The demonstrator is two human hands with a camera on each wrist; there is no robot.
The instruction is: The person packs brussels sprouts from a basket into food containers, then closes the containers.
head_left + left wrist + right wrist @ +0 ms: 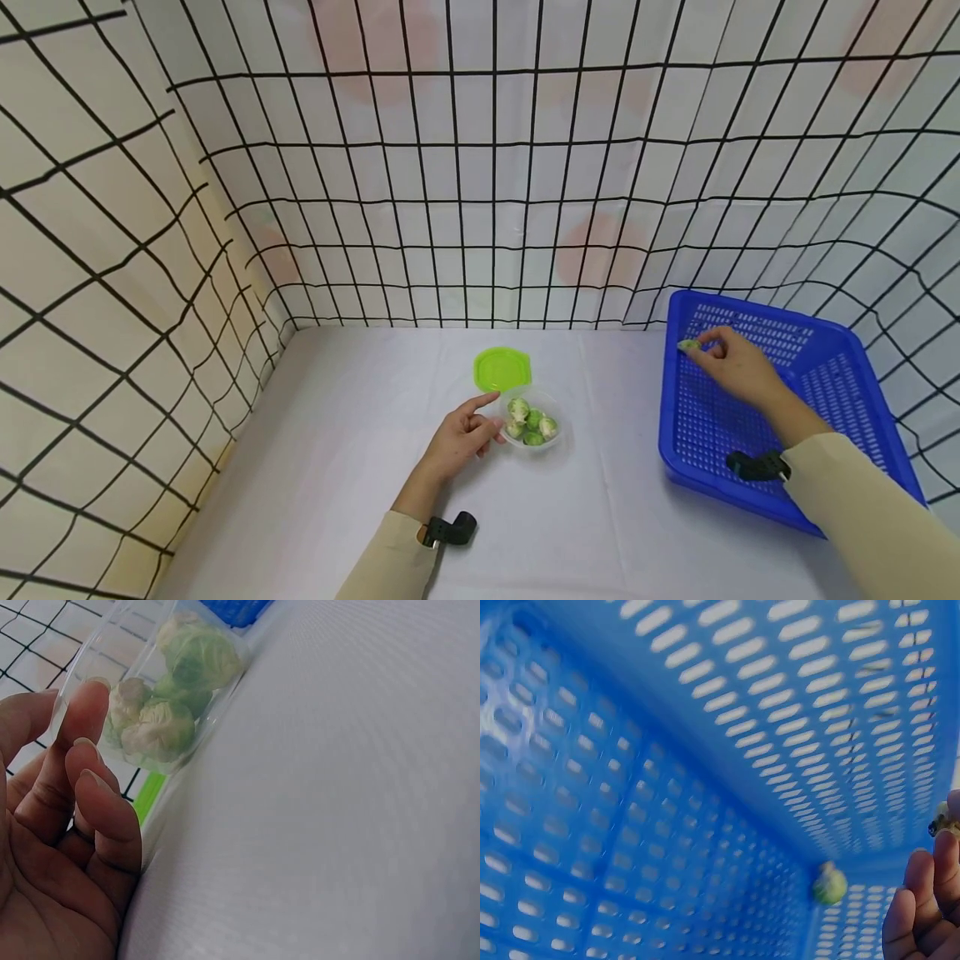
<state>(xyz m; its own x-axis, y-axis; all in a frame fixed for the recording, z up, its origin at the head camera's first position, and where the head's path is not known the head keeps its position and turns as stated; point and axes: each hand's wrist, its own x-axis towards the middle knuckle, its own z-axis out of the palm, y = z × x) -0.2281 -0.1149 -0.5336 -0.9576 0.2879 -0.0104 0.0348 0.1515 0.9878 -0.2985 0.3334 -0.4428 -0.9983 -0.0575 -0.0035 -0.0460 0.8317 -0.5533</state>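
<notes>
My right hand [738, 371] pinches a Brussels sprout [688, 344] between thumb and fingertips, over the far left part of the blue basket [757, 497]. A second sprout [829, 886] shows against the basket's corner in the right wrist view. Beside a small clear plastic tub [557, 408], my left hand [463, 431] rests with its index finger extended and the others loosely bent, fingertips right at the tub's side. Several green-and-white Brussels sprouts [534, 420] lie in the tub.
A bright green lid [501, 369] lies on the white table [330, 467] just behind the tub. Black wire grid panels [465, 200] stand along the back and both sides. The basket's right side is close to the right panel.
</notes>
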